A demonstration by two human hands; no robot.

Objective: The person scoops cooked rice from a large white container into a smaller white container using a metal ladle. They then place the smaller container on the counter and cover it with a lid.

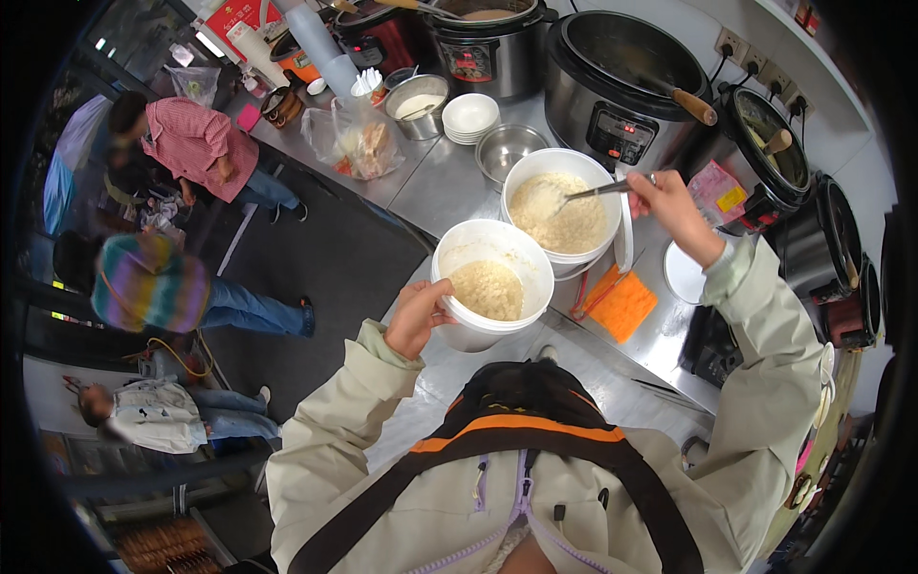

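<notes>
My left hand [422, 316] grips the rim of a white plastic bucket [495, 336], tilted and held off the counter's edge. Pale, wet-looking grains [489, 288] lie in its bottom. Right beside it stands a second white bucket [513, 179] on the counter, fuller, with similar pale grains [563, 222] inside. My right hand [663, 201] holds the handle of a metal spoon [599, 191]; its tip is in the grains of the second bucket, and its bowl is partly hidden. A white lid [625, 240] stands on edge against that bucket's right side.
Large electric cookers [624, 79] line the wall. On the steel counter [423, 194] are a steel bowl [509, 151], stacked white bowls [470, 118], a food bag [358, 143] and an orange cloth [622, 305] with red-handled tongs or scissors. Several people [201, 147] stand beyond the counter.
</notes>
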